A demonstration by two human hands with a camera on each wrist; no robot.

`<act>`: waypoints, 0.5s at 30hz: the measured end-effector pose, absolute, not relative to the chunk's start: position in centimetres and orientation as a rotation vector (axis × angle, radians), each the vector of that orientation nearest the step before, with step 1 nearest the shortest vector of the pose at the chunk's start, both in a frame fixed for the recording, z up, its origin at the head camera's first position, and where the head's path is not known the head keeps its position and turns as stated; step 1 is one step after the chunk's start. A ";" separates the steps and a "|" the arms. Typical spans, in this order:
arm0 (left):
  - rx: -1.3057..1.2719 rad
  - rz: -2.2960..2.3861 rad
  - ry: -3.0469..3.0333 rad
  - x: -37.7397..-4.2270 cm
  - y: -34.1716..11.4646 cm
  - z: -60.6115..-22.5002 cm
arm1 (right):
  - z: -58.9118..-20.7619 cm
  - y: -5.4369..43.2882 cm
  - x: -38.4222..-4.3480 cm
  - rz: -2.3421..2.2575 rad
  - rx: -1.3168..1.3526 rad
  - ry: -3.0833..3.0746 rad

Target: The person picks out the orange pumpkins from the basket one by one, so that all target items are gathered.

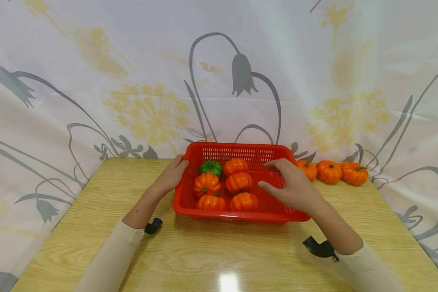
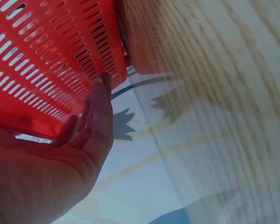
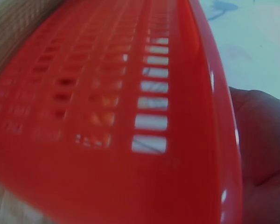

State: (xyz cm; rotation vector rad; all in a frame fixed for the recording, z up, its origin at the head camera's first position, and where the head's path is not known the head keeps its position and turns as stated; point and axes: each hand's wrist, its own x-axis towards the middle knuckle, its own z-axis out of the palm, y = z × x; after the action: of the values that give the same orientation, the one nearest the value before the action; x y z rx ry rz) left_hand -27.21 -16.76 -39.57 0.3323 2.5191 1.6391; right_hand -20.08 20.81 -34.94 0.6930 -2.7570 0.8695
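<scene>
A red plastic basket (image 1: 241, 217) with slotted walls stands on the table. My left hand (image 1: 173, 174) grips its left rim, thumb on top; in the left wrist view the fingers (image 2: 100, 109) press against the slotted outer wall. Inside, toward the left and middle, lie a green toy pumpkin (image 1: 211, 167) and several orange pumpkins (image 1: 207, 184). Over the basket's right part is my right hand (image 1: 295, 186), thumb and fingers spread apart with nothing between them. In the right wrist view, its palm (image 3: 263, 140) shows beyond the basket rim.
Three orange pumpkins (image 1: 329, 172) sit in a row on the wooden table (image 1: 204, 255), right of the basket. Behind the table hangs a cloth (image 1: 153, 61) printed with flowers. Black straps (image 1: 319, 247) show at both wrists.
</scene>
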 end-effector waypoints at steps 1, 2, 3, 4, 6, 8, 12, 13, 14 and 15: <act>0.332 1.639 2.519 -27.2 -16.8 -39.6 | -35.0 20.5 -20.1 0.869 0.694 -2.773; 0.330 1.638 2.519 -27.2 -16.8 -39.5 | -35.1 20.2 -20.0 0.865 0.688 -2.795; 0.330 1.639 2.519 -27.2 -16.8 -39.5 | -35.1 20.0 -20.0 0.863 0.680 -2.818; 0.330 1.637 2.520 -27.1 -16.8 -39.5 | -35.2 19.7 -20.0 0.864 0.671 -2.843; 0.331 1.635 2.519 -27.1 -16.8 -39.5 | -35.3 19.2 -19.9 0.862 0.647 -2.899; 0.334 1.635 2.516 -27.1 -16.8 -39.6 | -35.5 18.7 -19.9 0.856 0.624 -2.957; 0.334 1.641 2.514 -27.2 -16.8 -39.7 | -35.6 17.9 -19.9 0.851 0.583 -3.048; 0.331 1.640 2.518 -27.2 -16.8 -39.6 | -35.5 17.8 -19.9 0.850 0.578 -3.065; 0.329 1.641 2.519 -27.2 -16.8 -39.6 | -35.5 17.6 -19.9 0.850 0.570 -3.082; 0.328 1.638 2.525 -27.1 -16.8 -39.6 | -35.5 17.5 -19.9 0.847 0.557 -3.101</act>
State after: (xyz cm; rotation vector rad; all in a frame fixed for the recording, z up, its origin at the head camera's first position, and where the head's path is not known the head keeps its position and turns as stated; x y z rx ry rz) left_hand -27.13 -16.77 -39.57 0.3275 2.5246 1.6384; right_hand -19.95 17.46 -35.55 0.5573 -3.1008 0.8474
